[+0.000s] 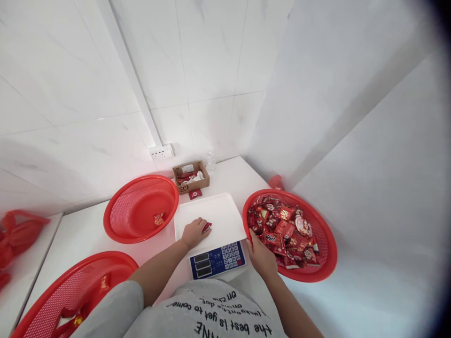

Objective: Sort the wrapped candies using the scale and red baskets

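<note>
My left hand (194, 233) is over the white weighing pan (225, 216) of a digital scale, its fingers closed on a small red packet (207, 227). To the right, my right hand (261, 256) grips the near left rim of a red plastic basket (327, 234). Inside that basket lie many red wrapped packets (298, 241), heaped together. The scale's blue keypad panel (217, 260) shows below the pan, between my forearms.
Left of the pan stands another red basket (141, 206) with one packet inside. A third red basket (38, 300) is at the lower left. Behind the pan are a small cardboard box (192, 188) of packets and a loose red packet (195, 193). Walls border the white table (230, 176).
</note>
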A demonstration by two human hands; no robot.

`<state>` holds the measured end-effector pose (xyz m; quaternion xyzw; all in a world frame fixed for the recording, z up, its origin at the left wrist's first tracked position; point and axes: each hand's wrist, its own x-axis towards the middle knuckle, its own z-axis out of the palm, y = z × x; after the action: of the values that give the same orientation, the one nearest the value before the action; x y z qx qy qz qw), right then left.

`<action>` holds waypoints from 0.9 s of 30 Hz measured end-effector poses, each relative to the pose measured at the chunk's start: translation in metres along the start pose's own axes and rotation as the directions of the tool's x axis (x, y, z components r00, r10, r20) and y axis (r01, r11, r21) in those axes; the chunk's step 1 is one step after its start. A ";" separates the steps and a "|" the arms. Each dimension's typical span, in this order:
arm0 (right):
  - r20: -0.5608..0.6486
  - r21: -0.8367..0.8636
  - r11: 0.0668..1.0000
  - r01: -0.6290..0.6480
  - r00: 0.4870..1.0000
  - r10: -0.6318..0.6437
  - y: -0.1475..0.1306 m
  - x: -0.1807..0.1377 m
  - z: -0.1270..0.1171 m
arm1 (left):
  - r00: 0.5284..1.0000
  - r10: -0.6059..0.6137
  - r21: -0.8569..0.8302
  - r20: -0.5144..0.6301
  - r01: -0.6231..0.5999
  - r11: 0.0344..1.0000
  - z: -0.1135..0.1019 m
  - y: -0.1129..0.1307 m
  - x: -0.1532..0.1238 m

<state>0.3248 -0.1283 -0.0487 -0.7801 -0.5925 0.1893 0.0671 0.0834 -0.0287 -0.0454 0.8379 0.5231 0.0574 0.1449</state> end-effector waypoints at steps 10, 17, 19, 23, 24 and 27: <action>0.011 0.020 1.000 -0.008 1.000 0.008 -0.001 0.000 -0.001 | 0.877 -0.402 -0.154 -0.263 0.373 0.915 -0.052 -0.046 -0.014; 0.018 0.032 0.999 -0.008 1.000 0.007 0.002 0.001 0.001 | 0.808 -0.521 -0.055 -0.276 0.528 0.848 -0.083 -0.111 -0.045; 0.019 0.045 0.999 -0.001 1.000 0.000 0.003 0.002 0.001 | 0.847 -0.472 0.021 -0.245 0.492 0.871 -0.075 -0.116 -0.061; 0.019 0.054 0.999 -0.007 1.000 0.006 0.002 0.001 0.000 | 0.903 -0.407 0.189 -0.134 0.427 0.884 -0.053 -0.120 -0.092; 0.014 0.055 0.998 -0.008 1.000 0.007 0.001 0.001 0.000 | 0.910 -0.399 0.217 -0.109 0.414 0.884 -0.050 -0.121 -0.098; 0.014 0.075 0.997 -0.015 1.000 0.014 -0.001 0.000 -0.002 | 0.924 -0.377 0.262 -0.064 0.380 0.887 -0.050 -0.130 -0.110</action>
<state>0.3253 -0.1278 -0.0463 -0.7801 -0.5797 0.2170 0.0911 -0.0898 -0.0646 -0.0309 0.7314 0.6799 -0.0388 0.0347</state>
